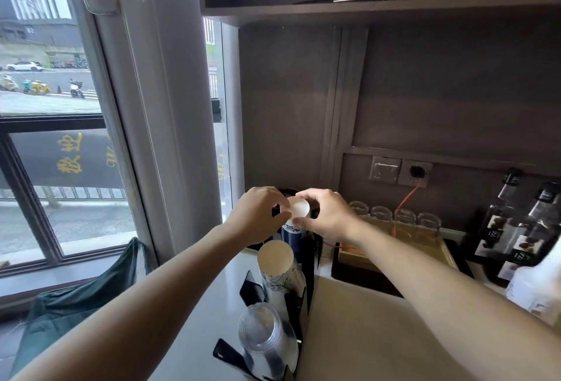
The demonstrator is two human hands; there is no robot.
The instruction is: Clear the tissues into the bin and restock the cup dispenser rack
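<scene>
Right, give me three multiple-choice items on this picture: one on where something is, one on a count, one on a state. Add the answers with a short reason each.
1. Where do the upturned glass jars stand?
A. On the wooden tray by the wall
B. On the window sill
C. On the top shelf

2. How many stacks of cups does the black cup rack hold?
A. One
B. Three
C. Five

3. What are the two hands doing?
A. Resting flat on the counter
B. Both gripping the top cup of the far stack
C. Holding a bottle

Answers:
1 A: the jars sit in a row on the wooden tray below the wall socket.
2 B: a clear stack, a white patterned stack and a dark blue stack.
3 B: the left hand and right hand pinch the white cup.
</scene>
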